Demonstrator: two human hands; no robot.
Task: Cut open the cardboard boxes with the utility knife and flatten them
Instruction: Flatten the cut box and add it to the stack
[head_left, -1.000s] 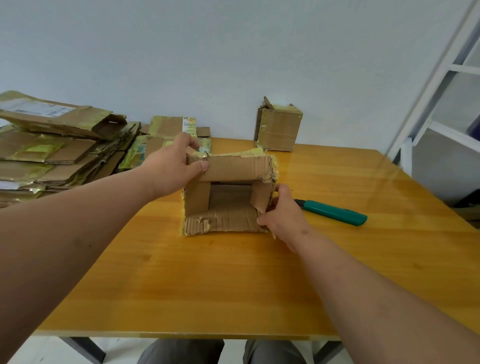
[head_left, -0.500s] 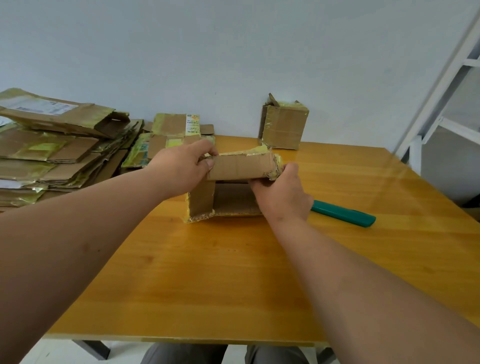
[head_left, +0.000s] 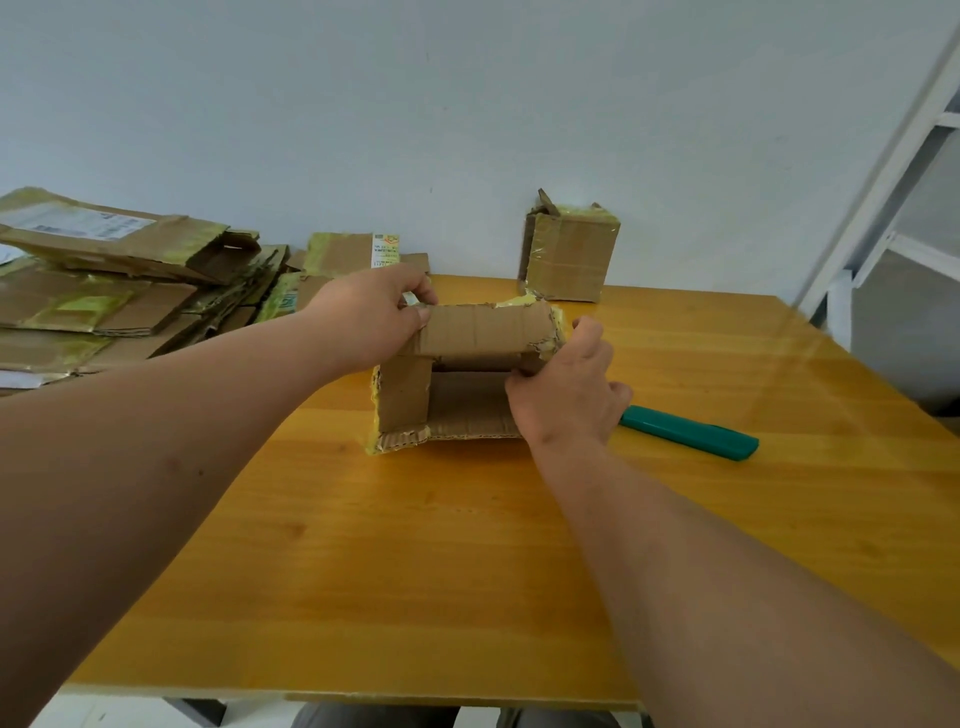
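Note:
An opened cardboard box (head_left: 467, 338) with yellow tape scraps lies on its side in the middle of the wooden table (head_left: 415, 571), its open end facing me. My left hand (head_left: 371, 322) grips the top panel's left corner. My right hand (head_left: 569, 395) holds the box's right side, fingers curled round its front edge and top right corner. The green utility knife (head_left: 691, 434) lies flat on the table just right of my right hand, in nobody's grip.
A taped, closed cardboard box (head_left: 569, 254) stands at the table's far edge by the wall. Stacks of flattened boxes (head_left: 104, 291) fill the left side. A white metal frame (head_left: 883, 197) rises at the right.
My right hand rose from the lower right flap to the box's right side and top corner. The front bottom flap that lay toward me is now folded away. The left hand keeps its grip.

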